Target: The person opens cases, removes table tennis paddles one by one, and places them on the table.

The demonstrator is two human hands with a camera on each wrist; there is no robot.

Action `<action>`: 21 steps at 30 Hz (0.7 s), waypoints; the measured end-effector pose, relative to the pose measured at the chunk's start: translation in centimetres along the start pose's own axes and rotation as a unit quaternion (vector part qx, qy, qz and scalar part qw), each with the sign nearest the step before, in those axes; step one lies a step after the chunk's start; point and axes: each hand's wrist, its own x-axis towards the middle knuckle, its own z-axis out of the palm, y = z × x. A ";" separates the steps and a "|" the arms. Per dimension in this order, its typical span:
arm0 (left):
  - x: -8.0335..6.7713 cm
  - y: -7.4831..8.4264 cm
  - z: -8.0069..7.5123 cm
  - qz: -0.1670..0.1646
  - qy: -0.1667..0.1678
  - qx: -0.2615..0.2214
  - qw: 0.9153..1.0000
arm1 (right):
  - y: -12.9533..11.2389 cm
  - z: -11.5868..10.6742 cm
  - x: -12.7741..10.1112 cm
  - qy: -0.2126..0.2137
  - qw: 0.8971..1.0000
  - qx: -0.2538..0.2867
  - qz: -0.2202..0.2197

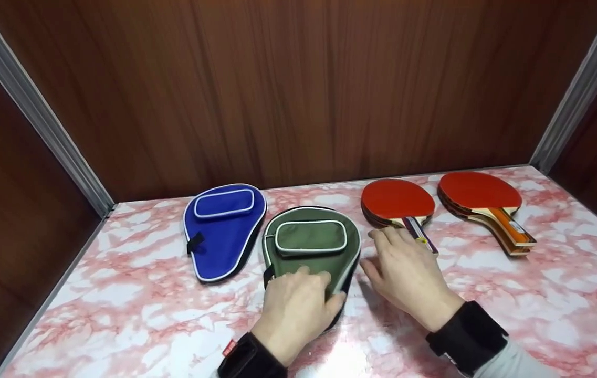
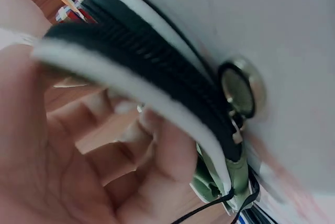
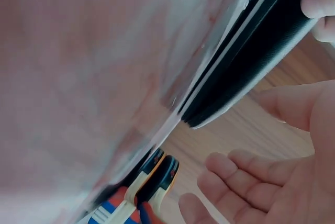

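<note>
A green table tennis paddle case with white piping and a front pocket lies at the middle of the table. My left hand grips its narrow lower part, fingers curled on top and thumb at the right edge. The left wrist view shows the dark zipped side and a round metal-rimmed piece beside it. My right hand hovers right of the case with loosely bent fingers, holding nothing. Just beyond it lie stacked red paddles, their handles partly hidden by the hand.
A blue paddle case lies left of the green one. At the far right rests another stack of red paddles with orange-striped handles. The pink-and-white marbled table is bounded behind by a brown wood panel, with more panels on both sides.
</note>
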 end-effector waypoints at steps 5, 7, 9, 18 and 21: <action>-1.7 -1.9 -2.3 0.059 -0.110 -0.058 0.990 | -0.9 -0.3 0.0 -0.036 0.998 0.038 -0.026; -2.6 -3.0 -2.9 0.082 -0.132 -0.075 0.985 | -1.5 -0.6 -0.1 -0.058 0.996 0.066 -0.034; -3.2 -4.0 -3.3 0.102 -0.143 -0.093 0.980 | -2.2 -1.0 -0.2 -0.083 0.991 0.096 -0.042; -3.2 -5.1 -2.8 0.161 -0.114 -0.125 0.972 | -4.3 -1.1 -1.5 -0.184 0.973 0.124 -0.070; -3.0 -5.1 -2.3 0.167 -0.102 -0.117 0.974 | -4.3 -0.8 -1.9 -0.197 0.970 0.118 -0.077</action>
